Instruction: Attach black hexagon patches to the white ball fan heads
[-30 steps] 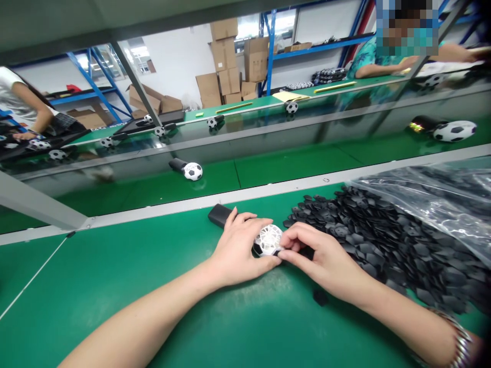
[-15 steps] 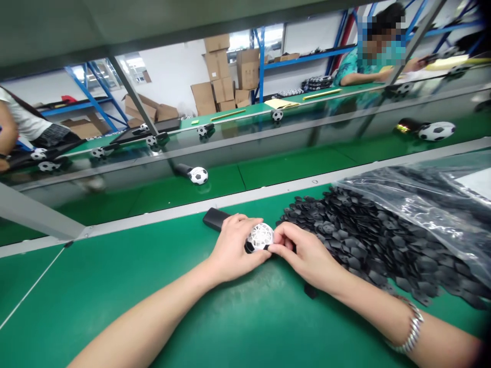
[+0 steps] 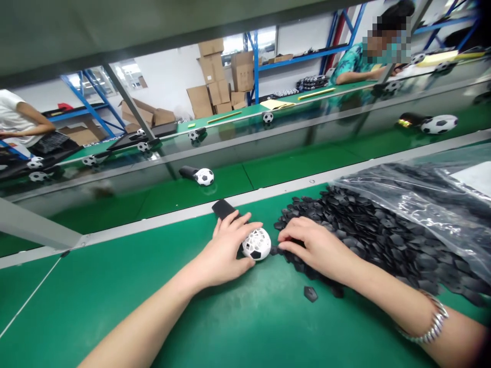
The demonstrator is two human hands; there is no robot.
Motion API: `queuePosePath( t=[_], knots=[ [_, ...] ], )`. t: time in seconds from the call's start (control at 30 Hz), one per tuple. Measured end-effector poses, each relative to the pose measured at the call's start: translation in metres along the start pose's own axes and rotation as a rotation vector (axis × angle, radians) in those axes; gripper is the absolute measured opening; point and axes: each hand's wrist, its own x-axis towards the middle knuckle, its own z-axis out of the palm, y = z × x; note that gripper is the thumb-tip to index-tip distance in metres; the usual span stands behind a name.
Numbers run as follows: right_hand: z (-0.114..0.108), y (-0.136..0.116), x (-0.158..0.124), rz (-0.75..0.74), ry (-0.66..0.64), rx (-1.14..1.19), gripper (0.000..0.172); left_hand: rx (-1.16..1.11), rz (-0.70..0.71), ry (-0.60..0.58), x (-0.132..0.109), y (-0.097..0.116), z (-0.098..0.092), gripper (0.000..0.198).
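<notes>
My left hand (image 3: 228,250) curves around a small white football-shaped shell (image 3: 257,244), its thumb at the near side and its fingers across the far side. The shell's top is an open white lattice, and a black pentagon patch shows on its front. A black handle (image 3: 223,208) sticks out beyond my left fingers; where it joins the shell is hidden. My right hand (image 3: 312,248) is at the left edge of a heap of black pentagon pieces (image 3: 368,230), thumb and forefinger slightly apart. One dark piece (image 3: 273,250) lies by its fingertips. Another black pentagon (image 3: 310,294) lies nearer me on the green table.
A clear plastic bag (image 3: 402,191) covers the heap's far right. Beyond the metal rail (image 3: 153,222), a green conveyor (image 3: 230,176) carries finished-looking football pieces with black handles (image 3: 204,177). Several more footballs line the far ledge. Co-workers sit at far right (image 3: 353,69) and far left (image 3: 23,120).
My right hand has moved right, off the shell, to the edge of the black heap. My left fingers have spread a little, and the shell's black patch now faces me.
</notes>
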Motion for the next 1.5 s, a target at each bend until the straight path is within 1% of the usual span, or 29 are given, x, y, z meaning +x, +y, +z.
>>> queuePosePath(
  t=[0.07,0.13,0.23,0.3,0.37,0.43,0.53,0.63,0.77,0.8,0.9,1.0,1.07,1.2,1.3,1.43,1.5],
  knots=[
    [0.005,-0.005,0.0,-0.06,-0.045,-0.052,0.008,-0.01,-0.071,0.025,-0.002,0.003,0.003,0.067],
    [0.009,-0.009,0.001,-0.105,-0.065,-0.134,0.01,-0.05,-0.096,0.053,-0.002,0.004,0.007,0.067],
    [0.015,-0.013,0.003,-0.152,-0.072,-0.27,0.013,-0.118,-0.064,0.076,0.0,0.002,0.012,0.066],
    [0.018,-0.012,0.004,-0.173,-0.07,-0.353,0.016,-0.154,-0.011,0.057,0.001,0.001,0.012,0.064],
    [0.018,-0.009,0.005,-0.166,-0.048,-0.429,0.018,-0.185,0.028,0.02,0.001,0.001,0.011,0.065],
    [0.018,-0.004,0.006,-0.135,-0.016,-0.46,0.018,-0.212,0.026,0.005,0.0,0.002,0.011,0.064],
    [0.017,0.004,0.004,-0.108,-0.011,-0.37,0.017,-0.241,-0.005,0.034,-0.001,0.005,0.014,0.059],
    [0.016,0.01,0.001,-0.098,-0.014,-0.23,0.016,-0.24,0.024,0.055,-0.001,0.007,0.018,0.053],
    [0.01,0.008,0.0,-0.037,0.092,0.013,0.028,-0.233,0.062,0.043,-0.001,0.006,0.019,0.053],
    [0.008,0.006,0.0,-0.014,0.108,0.081,0.029,-0.234,0.063,0.043,-0.001,0.006,0.019,0.052],
    [0.001,-0.001,-0.001,0.104,0.101,0.289,0.021,-0.233,0.07,0.05,0.0,0.006,0.019,0.053],
    [0.0,-0.007,-0.003,0.282,0.023,0.512,0.018,-0.23,0.077,0.053,-0.001,0.006,0.02,0.054],
    [0.002,-0.01,-0.006,0.336,-0.015,0.6,0.019,-0.23,0.088,0.058,-0.001,0.005,0.02,0.054],
    [0.006,-0.011,-0.009,0.306,-0.015,0.638,0.023,-0.236,0.116,0.081,0.0,0.004,0.022,0.054],
    [0.005,-0.014,-0.008,0.285,-0.031,0.636,0.021,-0.24,0.121,0.089,0.0,0.003,0.022,0.056],
    [0.006,-0.02,-0.006,0.2,0.056,0.52,0.015,-0.236,0.117,0.112,0.0,0.003,0.023,0.053],
    [0.008,-0.023,-0.006,0.209,0.047,0.521,0.013,-0.24,0.149,0.146,0.001,0.003,0.024,0.05]
  ],
)
